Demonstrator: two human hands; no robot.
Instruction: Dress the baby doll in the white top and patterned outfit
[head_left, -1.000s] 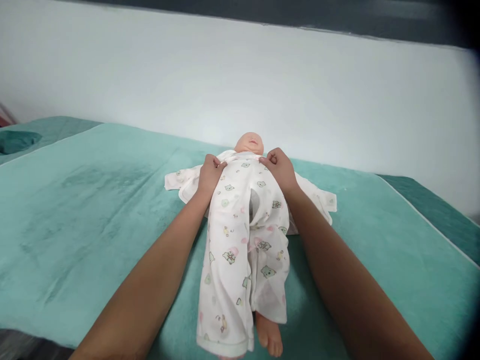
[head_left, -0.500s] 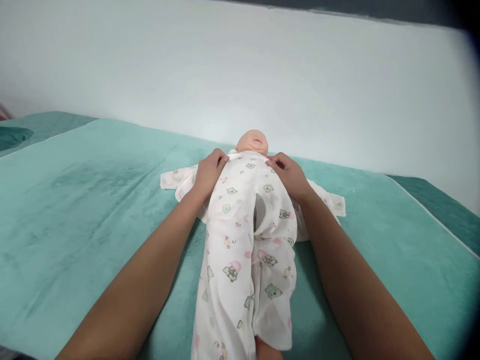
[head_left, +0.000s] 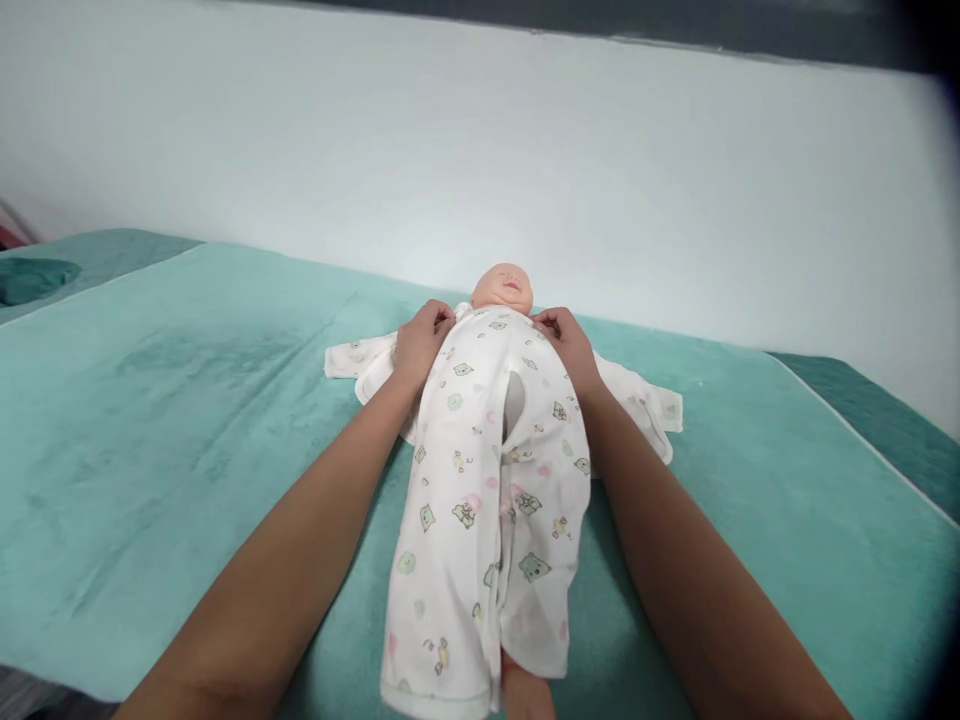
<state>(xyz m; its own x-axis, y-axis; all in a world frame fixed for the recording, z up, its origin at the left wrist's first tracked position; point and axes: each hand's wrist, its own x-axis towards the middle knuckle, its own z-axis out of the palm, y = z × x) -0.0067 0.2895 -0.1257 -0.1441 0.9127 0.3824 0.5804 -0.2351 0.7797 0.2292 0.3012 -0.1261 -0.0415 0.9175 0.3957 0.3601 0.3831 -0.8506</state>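
A baby doll (head_left: 504,287) lies on its back, head toward the wall. White open-crotch baby pants (head_left: 457,440) with a bear print cover its body up to near the neck, with a gap at the crotch. My left hand (head_left: 424,340) pinches the pants' upper edge at the left side. At the right side, my right hand (head_left: 564,340) is closed on the same edge. Beneath, a matching baby top (head_left: 637,395) spreads its sleeves out to both sides. A bare doll foot (head_left: 527,692) shows below the right pant leg; the other foot is hidden.
A light green padded cover (head_left: 187,400) lies under the doll, with darker green borders at the left and right. Behind stands a white wall (head_left: 480,150). A dark green bundle (head_left: 34,280) rests at the far left edge.
The pants have shifted slightly up toward the head, and the left leg's hem now shows at the bottom. Both hands keep their hold. The view has tilted a little.
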